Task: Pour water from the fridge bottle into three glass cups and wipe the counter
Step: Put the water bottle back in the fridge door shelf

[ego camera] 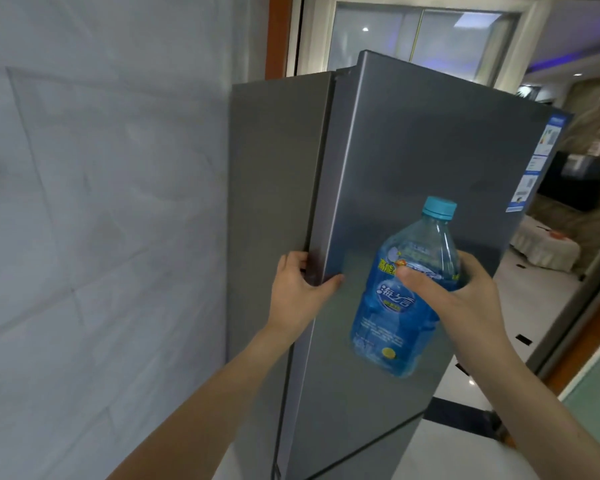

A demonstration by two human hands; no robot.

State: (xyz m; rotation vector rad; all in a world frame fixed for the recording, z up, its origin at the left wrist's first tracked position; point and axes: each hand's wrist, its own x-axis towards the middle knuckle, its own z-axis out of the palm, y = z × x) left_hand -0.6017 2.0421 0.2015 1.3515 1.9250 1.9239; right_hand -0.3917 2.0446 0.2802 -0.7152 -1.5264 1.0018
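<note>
the right hand (465, 292) grips the bottle (409, 292) round its waist before the fridge (395, 150); near full, it looks heavy, thin-walled, maybe slick; left fingers (293, 263) hook the door edge.

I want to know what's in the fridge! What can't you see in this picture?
- Fridge inside: hidden behind the fridge door in the head view.
- Glass cups and counter: outside the head view.
- Left hand fingertips: curled behind the door edge.
- Bottle water level: unclear through the blue label.
</note>
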